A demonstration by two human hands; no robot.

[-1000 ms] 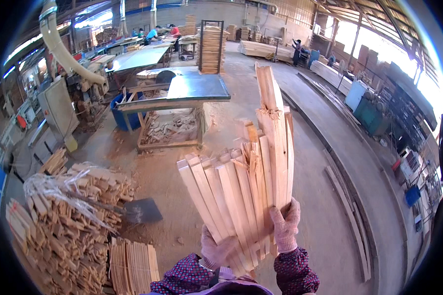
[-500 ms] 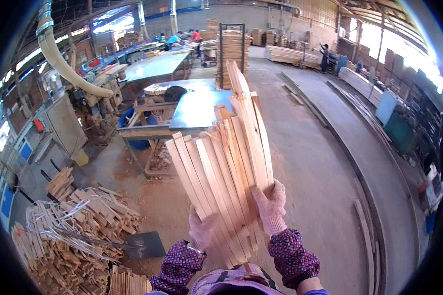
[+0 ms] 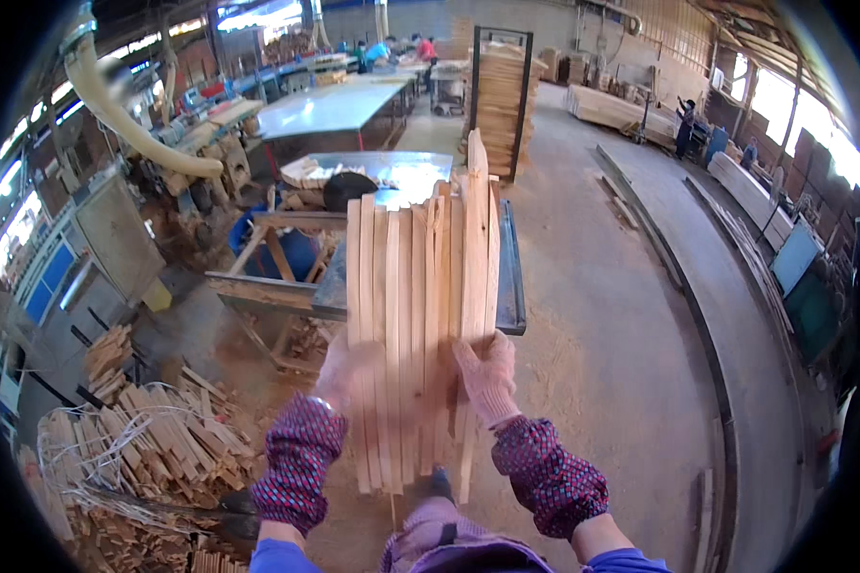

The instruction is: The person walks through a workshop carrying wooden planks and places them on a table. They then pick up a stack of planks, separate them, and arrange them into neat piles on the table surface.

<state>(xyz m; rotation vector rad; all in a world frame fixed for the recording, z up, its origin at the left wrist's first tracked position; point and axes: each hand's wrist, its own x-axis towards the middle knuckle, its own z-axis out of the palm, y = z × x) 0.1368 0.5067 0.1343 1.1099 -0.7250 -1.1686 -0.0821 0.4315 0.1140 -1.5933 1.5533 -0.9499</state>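
Note:
Between my two gloved hands I hold a bundle of wooden strips [image 3: 406,306] of uneven length, lined up side by side and standing lengthwise away from me. My left hand [image 3: 337,371] presses against the bundle's left edge, slightly blurred. My right hand [image 3: 488,374] grips its right edge, the thumb lying over the front strips. One longer, rough-ended strip [image 3: 477,181] sticks out past the others on the right. The far end of the bundle overlaps the view of a saw table [image 3: 511,277] with a dark round blade [image 3: 350,191].
At lower left lies a heap of loose wood strips [image 3: 177,444] with white strapping. A metal rack of stacked boards [image 3: 500,105] stands beyond the saw table. A hose [image 3: 129,124] hangs at upper left. Long rails [image 3: 678,286] run along the floor at right. Other people work far off.
The bundle has swung from leaning left to nearly straight ahead, its strips more even. Both hands have shifted left. The view has turned, so the saw table sits nearer behind the bundle.

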